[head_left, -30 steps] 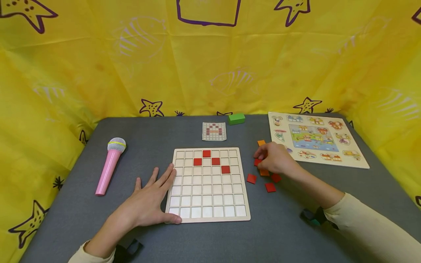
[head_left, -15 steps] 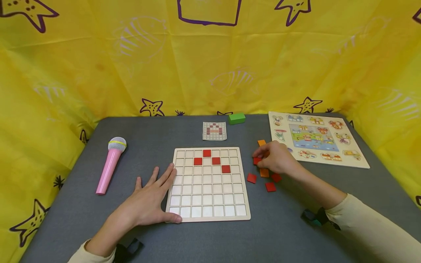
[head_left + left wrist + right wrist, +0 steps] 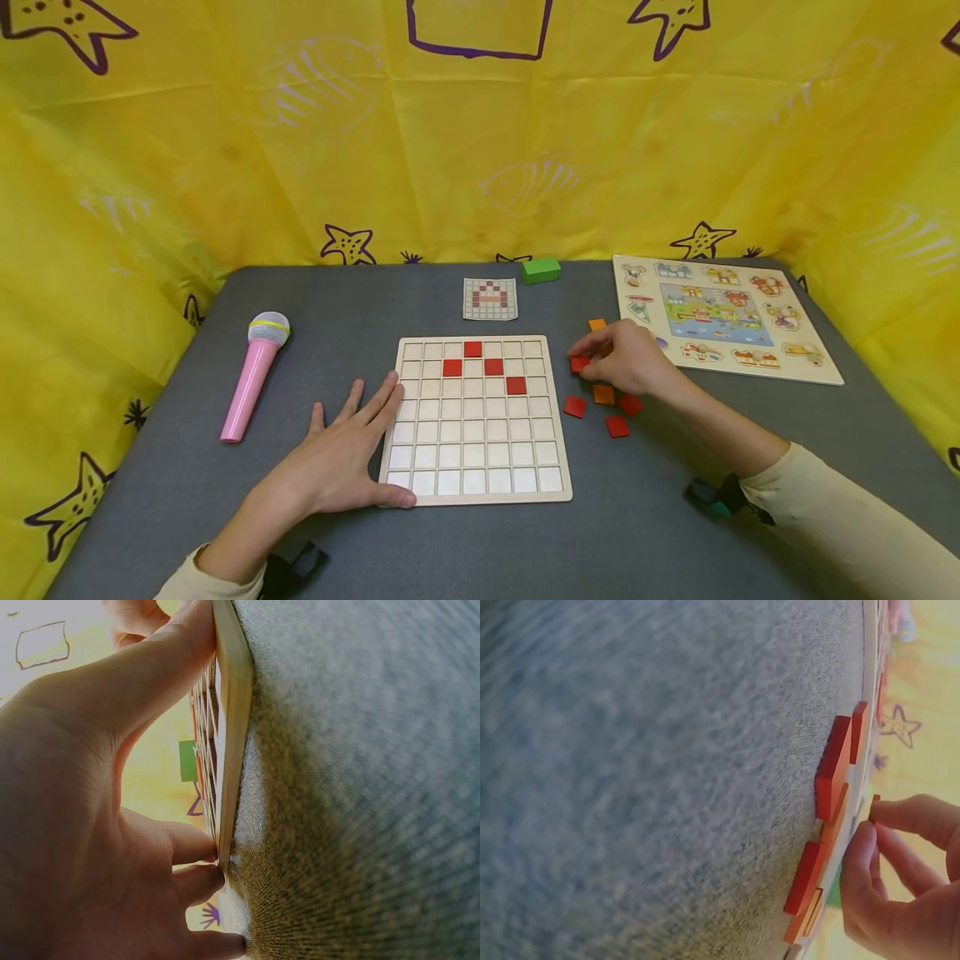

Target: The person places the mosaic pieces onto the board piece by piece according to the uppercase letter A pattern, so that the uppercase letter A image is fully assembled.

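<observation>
A pale wooden grid board (image 3: pixel 485 503) lies in the middle of the table, with several red square tiles in its upper cells. My left hand (image 3: pixel 337 462) rests at the board's left side, fingers spread and straight, thumb on the near left corner; the left wrist view shows the thumb over the board's edge. To the right of the board, my right hand (image 3: pixel 628 360) pinches a red tile (image 3: pixel 578 364) between thumb and fingertips. In the right wrist view the tile appears edge-on, raised off the table. Loose red tiles (image 3: pixel 617 427) and an orange tile (image 3: pixel 603 394) lie below that hand.
A small pattern card (image 3: pixel 490 299) lies behind the board, beside a green block (image 3: pixel 541 271). A picture puzzle board (image 3: pixel 720 312) sits at the back right. At left lies a pink toy microphone (image 3: pixel 251 379). Yellow cloth (image 3: pixel 450 150) surrounds the table.
My right hand has shifted slightly left with the red tile, moving off the orange tile and uncovering more of it. The left hand stays in place.
</observation>
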A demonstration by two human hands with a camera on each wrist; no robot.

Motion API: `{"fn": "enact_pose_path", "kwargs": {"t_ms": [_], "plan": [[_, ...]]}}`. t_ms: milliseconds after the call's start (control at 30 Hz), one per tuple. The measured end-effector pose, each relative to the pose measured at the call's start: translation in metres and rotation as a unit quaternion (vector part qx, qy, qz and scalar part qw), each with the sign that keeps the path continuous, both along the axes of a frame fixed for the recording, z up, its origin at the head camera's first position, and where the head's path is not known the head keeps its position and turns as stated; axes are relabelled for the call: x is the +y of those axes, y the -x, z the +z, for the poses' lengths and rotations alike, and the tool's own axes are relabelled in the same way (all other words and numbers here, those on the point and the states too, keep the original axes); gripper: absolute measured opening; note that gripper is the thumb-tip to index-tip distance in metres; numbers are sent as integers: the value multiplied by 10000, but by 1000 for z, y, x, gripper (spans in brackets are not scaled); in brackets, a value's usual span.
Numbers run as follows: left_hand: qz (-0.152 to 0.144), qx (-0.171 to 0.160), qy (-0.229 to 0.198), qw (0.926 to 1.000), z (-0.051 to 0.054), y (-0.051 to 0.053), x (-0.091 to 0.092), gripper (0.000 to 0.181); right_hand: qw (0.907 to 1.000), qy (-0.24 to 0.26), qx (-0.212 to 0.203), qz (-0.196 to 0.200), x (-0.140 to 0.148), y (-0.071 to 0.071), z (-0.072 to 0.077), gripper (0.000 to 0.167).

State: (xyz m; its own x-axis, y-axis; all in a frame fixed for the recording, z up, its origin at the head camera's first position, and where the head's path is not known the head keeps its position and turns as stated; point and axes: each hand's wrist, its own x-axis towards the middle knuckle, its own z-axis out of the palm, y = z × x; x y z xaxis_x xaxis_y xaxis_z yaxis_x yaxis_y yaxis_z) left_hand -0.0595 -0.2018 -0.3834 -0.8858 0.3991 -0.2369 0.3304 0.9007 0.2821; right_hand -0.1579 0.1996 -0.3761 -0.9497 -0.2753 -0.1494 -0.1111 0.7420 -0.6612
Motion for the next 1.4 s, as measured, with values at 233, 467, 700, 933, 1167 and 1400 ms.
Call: {"fn": "enact_pose_path", "kwargs": {"t_ms": [233, 467, 700, 933, 1167, 1400], "plan": [[10, -28, -41, 10000, 0, 0, 0, 139, 10000, 79, -32, 16, -5, 0, 0, 26], [8, -43, -71, 10000, -1, 0, 0, 138, 9998, 159, -70, 69, -12, 0, 1, 24], [2, -28, -58, 10000, -1, 0, 1, 139, 9996, 261, -10, 137, -21, 0, 2, 25], [-9, 1, -54, 10000, -1, -1, 0, 138, 9992, 339, -38, 188, -32, 0, 3, 26], [-26, 41, -30, 10000, -1, -1, 0, 138, 9978, 520, 97, 408, -46, -1, 3, 24], [18, -2, -48, 10000, -1, -1, -1, 139, 9979, 480, -46, 434, -62, -2, 4, 25]]}}
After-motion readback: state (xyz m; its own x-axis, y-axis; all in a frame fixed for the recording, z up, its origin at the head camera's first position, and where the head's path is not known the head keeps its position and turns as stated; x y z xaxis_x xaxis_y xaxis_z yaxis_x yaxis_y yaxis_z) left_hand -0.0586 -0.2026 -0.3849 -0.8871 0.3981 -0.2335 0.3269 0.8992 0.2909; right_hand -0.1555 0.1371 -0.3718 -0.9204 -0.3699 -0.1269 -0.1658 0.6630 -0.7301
